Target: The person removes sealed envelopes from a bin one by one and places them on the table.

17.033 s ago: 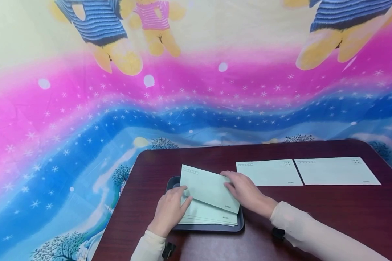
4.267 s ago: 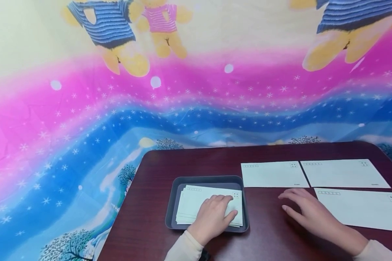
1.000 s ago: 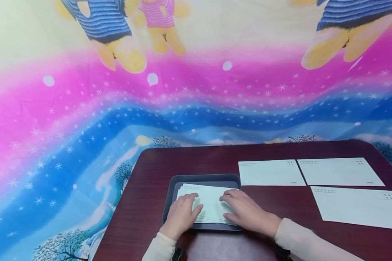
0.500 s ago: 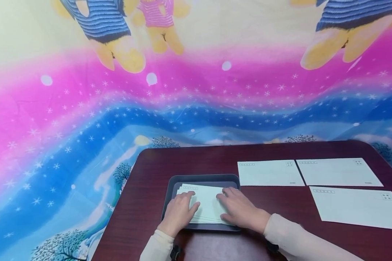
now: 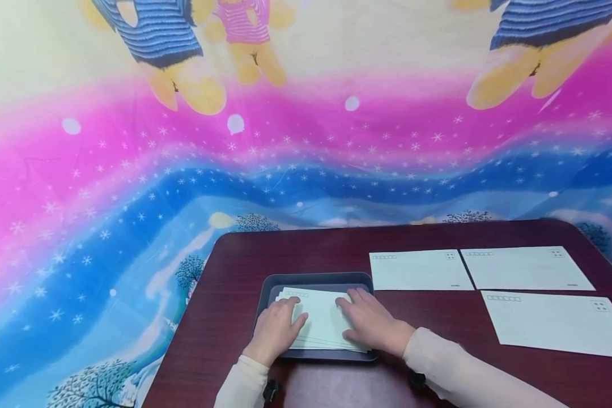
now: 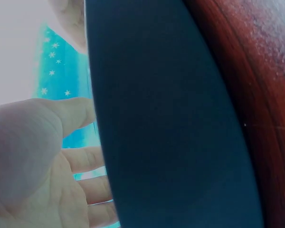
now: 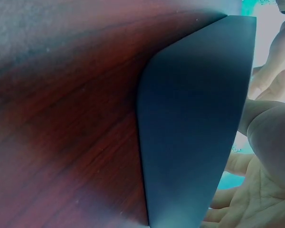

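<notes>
A stack of pale envelopes point(image 5: 320, 314) lies in a dark grey tray point(image 5: 318, 277) near the middle of the table in the head view. On the stack's left end is my left hand point(image 5: 275, 328), its fingers relaxed. My right hand point(image 5: 372, 320) lies on the right end, fingers spread and slightly bent. Between the two hands the top envelope lies flat. In the left wrist view the tray's outer wall point(image 6: 171, 123) hides the fingertips; the right wrist view shows the tray wall covering the right fingertips too.
Three envelopes lie separately on the dark red table point(image 5: 423, 334) to the right: one back left point(image 5: 418, 271), one back right point(image 5: 525, 269), and a nearer one point(image 5: 551, 323) in front of the right one. A printed curtain point(image 5: 311, 141) hangs behind.
Since the oldest frame, a third envelope has come to lie on the right. My right hand has come from beside it back to the stack. Over the last second, both hands barely shifted.
</notes>
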Demonstrator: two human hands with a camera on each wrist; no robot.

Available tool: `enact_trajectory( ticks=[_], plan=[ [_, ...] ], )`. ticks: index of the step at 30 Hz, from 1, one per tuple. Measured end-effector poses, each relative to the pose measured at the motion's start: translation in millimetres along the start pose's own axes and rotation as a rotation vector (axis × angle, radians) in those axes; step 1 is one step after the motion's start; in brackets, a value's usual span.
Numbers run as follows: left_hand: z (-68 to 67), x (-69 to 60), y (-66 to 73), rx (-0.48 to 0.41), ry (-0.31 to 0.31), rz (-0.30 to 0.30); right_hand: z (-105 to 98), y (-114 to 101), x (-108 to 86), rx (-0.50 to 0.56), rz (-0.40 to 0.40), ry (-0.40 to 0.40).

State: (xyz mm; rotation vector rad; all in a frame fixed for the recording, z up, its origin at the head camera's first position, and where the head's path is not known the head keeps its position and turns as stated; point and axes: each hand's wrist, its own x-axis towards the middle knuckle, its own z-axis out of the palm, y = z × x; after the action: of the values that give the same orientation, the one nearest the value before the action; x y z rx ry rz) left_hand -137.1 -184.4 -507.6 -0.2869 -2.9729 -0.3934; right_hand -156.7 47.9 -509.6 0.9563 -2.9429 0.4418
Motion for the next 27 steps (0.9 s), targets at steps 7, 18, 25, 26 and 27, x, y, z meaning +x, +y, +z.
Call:
enact_trajectory(
  ticks=[7,18,25,26,27],
  plan=[
    [0.2,0.6,-0.8,0.001,-0.007,-0.004,-1,-1,3.4,0.014,0.043,-0.051],
    [-0.7,1.7,1.0,-0.011,-0.006,0.005,0,1,7.6,-0.031,0.053,-0.017],
    [-1.0,1.0,-0.4,-0.016,-0.005,-0.009,1,1,11.9,-0.046,0.065,0.006],
    [-1.2,0.7,-0.7,-0.016,-0.004,-0.009,2,1,12.7,-0.037,0.065,0.012],
    [-1.5,0.5,-0.8,-0.018,-0.001,-0.006,2,2,13.4,-0.025,0.066,0.02]
  ],
)
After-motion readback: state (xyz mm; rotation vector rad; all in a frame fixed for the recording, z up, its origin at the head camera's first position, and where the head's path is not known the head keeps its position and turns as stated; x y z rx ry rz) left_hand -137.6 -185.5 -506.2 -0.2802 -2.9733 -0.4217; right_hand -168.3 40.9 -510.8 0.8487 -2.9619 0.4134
